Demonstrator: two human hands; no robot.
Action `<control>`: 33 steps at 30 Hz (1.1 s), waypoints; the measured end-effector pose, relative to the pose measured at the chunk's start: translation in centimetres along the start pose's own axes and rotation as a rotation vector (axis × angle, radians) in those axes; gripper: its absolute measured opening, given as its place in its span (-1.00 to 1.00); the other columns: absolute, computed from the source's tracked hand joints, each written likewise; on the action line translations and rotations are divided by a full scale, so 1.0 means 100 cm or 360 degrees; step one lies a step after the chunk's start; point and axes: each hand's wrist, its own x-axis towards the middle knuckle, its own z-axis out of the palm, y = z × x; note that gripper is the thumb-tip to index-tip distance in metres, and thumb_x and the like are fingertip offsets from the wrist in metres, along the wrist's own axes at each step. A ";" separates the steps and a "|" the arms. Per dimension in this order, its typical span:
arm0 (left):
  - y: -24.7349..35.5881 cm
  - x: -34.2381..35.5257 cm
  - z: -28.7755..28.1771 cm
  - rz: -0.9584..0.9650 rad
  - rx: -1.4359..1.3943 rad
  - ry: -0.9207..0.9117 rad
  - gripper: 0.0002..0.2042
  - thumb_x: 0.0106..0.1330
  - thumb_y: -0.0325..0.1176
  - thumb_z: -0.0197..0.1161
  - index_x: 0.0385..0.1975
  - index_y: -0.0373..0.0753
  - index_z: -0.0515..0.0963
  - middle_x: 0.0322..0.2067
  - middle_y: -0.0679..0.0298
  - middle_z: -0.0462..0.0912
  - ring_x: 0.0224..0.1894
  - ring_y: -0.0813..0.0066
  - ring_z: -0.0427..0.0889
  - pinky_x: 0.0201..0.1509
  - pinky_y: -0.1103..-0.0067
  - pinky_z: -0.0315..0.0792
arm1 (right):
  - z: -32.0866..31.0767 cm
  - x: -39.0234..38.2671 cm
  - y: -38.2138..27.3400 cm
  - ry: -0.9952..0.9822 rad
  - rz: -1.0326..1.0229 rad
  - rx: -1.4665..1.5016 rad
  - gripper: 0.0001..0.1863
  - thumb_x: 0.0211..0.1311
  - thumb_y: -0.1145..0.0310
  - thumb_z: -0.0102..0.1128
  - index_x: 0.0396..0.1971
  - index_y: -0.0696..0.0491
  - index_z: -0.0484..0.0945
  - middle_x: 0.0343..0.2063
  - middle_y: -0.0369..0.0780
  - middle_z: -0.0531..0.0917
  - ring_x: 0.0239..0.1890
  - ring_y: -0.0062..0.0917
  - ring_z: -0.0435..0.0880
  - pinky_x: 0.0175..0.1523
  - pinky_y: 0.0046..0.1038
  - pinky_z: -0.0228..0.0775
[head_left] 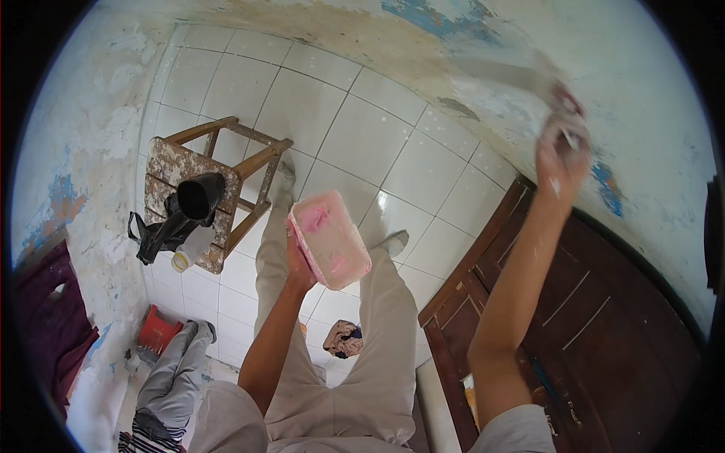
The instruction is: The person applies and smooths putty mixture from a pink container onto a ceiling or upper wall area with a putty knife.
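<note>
My left hand grips the near edge of a rectangular pink tub smeared with white and pink paste, held at waist height over the tiled floor. My right hand is raised to the peeling wall on the right, shut on a wide flat scraper whose blade lies blurred against the plaster. My legs in beige trousers stand below the tub.
A worn wooden stool on the left carries a black bag and a white bottle. A dark wooden door is at the right. A crumpled rag, grey cloth and a red object lie on the white floor tiles.
</note>
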 end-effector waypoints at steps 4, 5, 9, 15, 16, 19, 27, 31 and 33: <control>-0.003 0.000 0.011 -0.0046 0.0049 0.0006 -0.26 0.41 0.37 -0.25 0.38 -0.06 0.20 0.26 0.21 0.37 0.27 0.17 0.41 0.31 0.19 0.39 | 0.000 -0.063 -0.010 -0.0304 -0.0391 -0.0016 -0.44 0.23 0.64 -0.01 0.25 0.40 0.18 -0.37 -0.14 0.50 -0.42 -0.54 0.53 -0.31 -0.58 0.61; -0.002 0.001 0.014 -0.0060 0.0036 0.0035 -0.26 0.40 0.38 -0.25 0.38 -0.06 0.20 0.26 0.21 0.37 0.27 0.18 0.40 0.31 0.18 0.38 | -0.015 -0.067 -0.011 -0.0412 -0.0557 -0.0078 -0.34 0.22 0.64 -0.02 0.34 0.39 0.07 -0.36 -0.13 0.50 -0.38 -0.55 0.53 -0.31 -0.61 0.61; 0.005 0.003 0.020 -0.0058 0.0185 0.0068 -0.26 0.40 0.38 -0.26 0.38 -0.06 0.20 0.26 0.22 0.36 0.27 0.19 0.40 0.31 0.19 0.38 | -0.114 -0.015 0.004 0.0269 -0.0421 -0.0082 -0.43 0.26 0.60 -0.01 0.23 0.52 0.09 -0.41 -0.15 0.49 -0.40 -0.53 0.53 -0.31 -0.64 0.60; 0.010 0.003 0.022 0.0029 0.0221 0.0081 -0.25 0.38 0.40 -0.25 0.37 -0.01 0.21 0.24 0.25 0.39 0.25 0.18 0.43 0.28 0.14 0.40 | -0.124 0.056 0.014 0.0463 -0.0198 -0.0245 -0.52 0.26 0.65 -0.09 0.17 0.53 0.19 -0.26 0.03 0.55 -0.31 -0.41 0.61 -0.25 -0.59 0.67; 0.008 0.002 0.022 0.0005 0.0193 0.0025 -0.26 0.38 0.40 -0.25 0.37 -0.02 0.21 0.24 0.24 0.40 0.25 0.18 0.44 0.28 0.14 0.40 | -0.094 0.054 0.001 0.0308 -0.0312 -0.0121 -0.52 0.26 0.66 -0.11 0.17 0.53 0.19 -0.23 0.06 0.55 -0.30 -0.41 0.62 -0.24 -0.58 0.68; 0.000 0.001 0.023 -0.0057 0.0186 -0.0043 -0.25 0.38 0.40 -0.26 0.37 -0.05 0.21 0.24 0.22 0.39 0.25 0.17 0.44 0.29 0.15 0.39 | -0.007 -0.004 -0.034 0.0038 -0.0229 -0.0077 -0.43 0.29 0.66 -0.08 0.29 0.46 0.10 -0.19 0.07 0.52 -0.35 -0.42 0.58 -0.26 -0.58 0.64; -0.019 -0.003 0.041 -0.0249 0.0236 -0.0118 -0.23 0.37 0.42 -0.28 0.36 -0.04 0.24 0.23 0.23 0.43 0.23 0.16 0.47 0.29 0.12 0.39 | -0.059 -0.071 -0.023 0.0013 -0.0567 -0.0136 -0.48 0.28 0.56 -0.01 0.19 0.49 0.17 -0.32 -0.16 0.48 -0.43 -0.57 0.52 -0.33 -0.68 0.56; -0.006 -0.003 0.039 -0.0244 0.0315 -0.0125 -0.23 0.37 0.40 -0.22 0.36 -0.08 0.24 0.23 0.21 0.42 0.26 0.18 0.44 0.30 0.17 0.39 | -0.152 -0.008 0.023 0.0574 -0.0075 0.0043 -0.67 0.26 0.55 -0.03 -0.04 0.45 0.35 -0.46 -0.18 0.50 -0.49 -0.60 0.51 -0.47 -0.74 0.51; 0.005 0.000 0.034 -0.0275 0.0361 -0.0089 -0.23 0.37 0.41 -0.23 0.35 -0.08 0.25 0.24 0.21 0.42 0.25 0.18 0.44 0.30 0.17 0.39 | -0.177 0.023 0.039 0.0751 0.0028 -0.0121 -0.71 0.26 0.53 -0.05 -0.13 0.46 0.39 -0.49 -0.17 0.50 -0.55 -0.61 0.49 -0.53 -0.74 0.49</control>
